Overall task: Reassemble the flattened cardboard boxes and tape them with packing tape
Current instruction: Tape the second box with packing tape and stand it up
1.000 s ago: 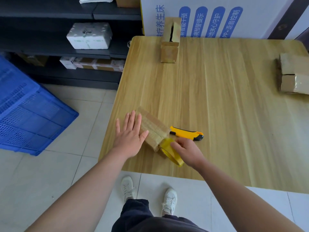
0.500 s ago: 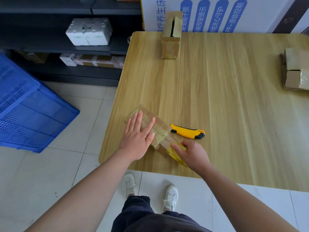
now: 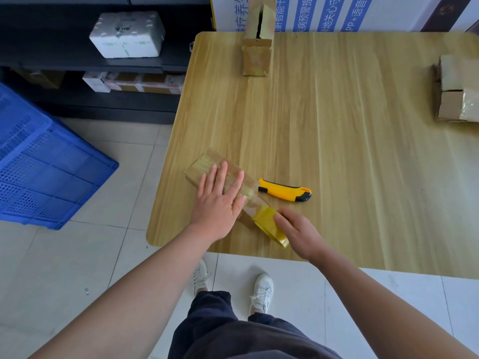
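A small brown cardboard box [image 3: 207,164] lies diagonally near the front left corner of the wooden table [image 3: 350,156]. My left hand [image 3: 220,200] rests flat on top of it, fingers spread, pressing down. My right hand [image 3: 298,234] grips a roll of yellowish packing tape [image 3: 269,225] at the box's near end, and a strip of tape runs from the roll onto the box. A yellow and black utility knife [image 3: 285,193] lies on the table just right of the box.
An upright cardboard box [image 3: 256,50] with open flaps stands at the table's far edge. More cardboard boxes [image 3: 458,92] sit at the right edge. A blue plastic crate [image 3: 44,172] is on the floor at left, beside dark shelves holding a white foam box [image 3: 127,35].
My left hand slid forward from beside the box onto its top. My right hand pulled the tape roll back toward the table's front edge, drawing tape out along the box.
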Demonstrator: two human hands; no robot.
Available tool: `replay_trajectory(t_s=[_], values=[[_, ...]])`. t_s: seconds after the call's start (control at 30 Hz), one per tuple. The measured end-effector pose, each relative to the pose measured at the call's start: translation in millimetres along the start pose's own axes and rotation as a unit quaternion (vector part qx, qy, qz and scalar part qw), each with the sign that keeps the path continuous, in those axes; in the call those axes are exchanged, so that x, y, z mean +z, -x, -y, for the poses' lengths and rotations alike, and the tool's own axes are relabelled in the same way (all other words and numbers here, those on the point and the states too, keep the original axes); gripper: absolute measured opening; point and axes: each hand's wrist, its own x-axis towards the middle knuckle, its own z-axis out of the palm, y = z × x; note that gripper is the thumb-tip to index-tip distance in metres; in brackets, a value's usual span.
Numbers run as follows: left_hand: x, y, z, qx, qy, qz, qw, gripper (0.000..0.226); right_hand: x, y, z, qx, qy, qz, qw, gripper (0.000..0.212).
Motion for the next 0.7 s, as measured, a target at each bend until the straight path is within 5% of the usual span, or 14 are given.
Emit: replay_trajectory(t_s=[0.17,0.3,0.7], values=[[-9,1,1,-0.003,0.022,0.015,1.000,0.060,-4,2,5,0.011,-0.008,0.009,1.000,0.027],[-13,18,-4,0.009,0.055,-0.059,0.997,0.072,-2,3,9,0.007,-0.008,0.011,1.000,0.025],[-15,21,9,-0.015,0.075,-0.076,0.994,0.046,3,3,17,0.018,-0.030,0.022,0.999,0.019]])
